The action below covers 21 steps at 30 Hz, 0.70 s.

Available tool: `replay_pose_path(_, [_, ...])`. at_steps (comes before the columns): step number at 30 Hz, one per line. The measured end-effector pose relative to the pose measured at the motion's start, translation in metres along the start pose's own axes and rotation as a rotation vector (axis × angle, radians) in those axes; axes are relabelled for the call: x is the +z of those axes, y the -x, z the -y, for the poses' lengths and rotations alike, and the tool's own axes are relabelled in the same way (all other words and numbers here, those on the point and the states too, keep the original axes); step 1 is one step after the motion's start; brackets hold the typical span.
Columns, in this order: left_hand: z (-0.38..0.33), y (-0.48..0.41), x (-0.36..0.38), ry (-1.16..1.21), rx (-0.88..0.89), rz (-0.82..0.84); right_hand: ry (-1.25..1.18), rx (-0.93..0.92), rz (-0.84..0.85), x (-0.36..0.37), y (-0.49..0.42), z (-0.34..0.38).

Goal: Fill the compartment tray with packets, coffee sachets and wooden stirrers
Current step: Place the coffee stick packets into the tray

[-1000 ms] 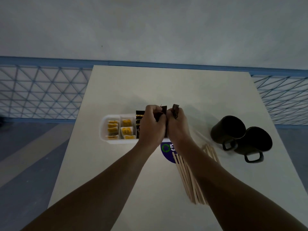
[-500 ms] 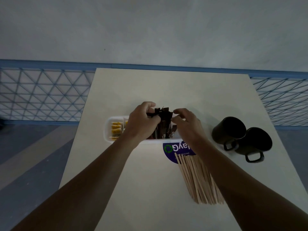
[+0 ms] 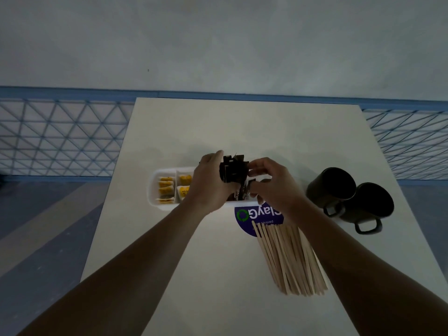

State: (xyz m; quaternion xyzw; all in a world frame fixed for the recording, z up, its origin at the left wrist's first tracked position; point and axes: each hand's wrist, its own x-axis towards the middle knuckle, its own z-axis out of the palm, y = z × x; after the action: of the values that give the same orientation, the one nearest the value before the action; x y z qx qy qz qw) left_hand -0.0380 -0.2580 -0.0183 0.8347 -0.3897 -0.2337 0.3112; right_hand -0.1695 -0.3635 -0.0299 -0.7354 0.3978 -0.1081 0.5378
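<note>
Hands meet over the compartment tray point(image 3: 155, 190): my left hand point(image 3: 208, 185) is clamped around an upright bundle of dark coffee sachets point(image 3: 233, 169), while my right hand point(image 3: 271, 187), fingers curled, pinches at the bundle's right edge and at more sachets standing in the tray below. I judge the bundle could splay or tip out of the tray if my left grip loosens, since the sachets stand tall above the rim. Yellow packets point(image 3: 166, 187) fill the tray's left compartments. Wooden stirrers point(image 3: 288, 258) lie fanned on the counter point(image 3: 218, 275), near the tray's front right, just beside my right forearm, not yet loaded.
</note>
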Motion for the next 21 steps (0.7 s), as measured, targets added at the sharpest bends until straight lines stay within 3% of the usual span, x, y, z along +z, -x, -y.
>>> replay_pose_path(5, [-0.005,-0.006,-0.002,0.007,0.008,-0.044,0.077,-0.035,-0.132,0.004,-0.011,-0.002])
replay_pose_path(21, [0.0,-0.011,0.0,0.085,-0.022,-0.125,0.176,-0.039,-0.176,0.013,-0.013,-0.007])
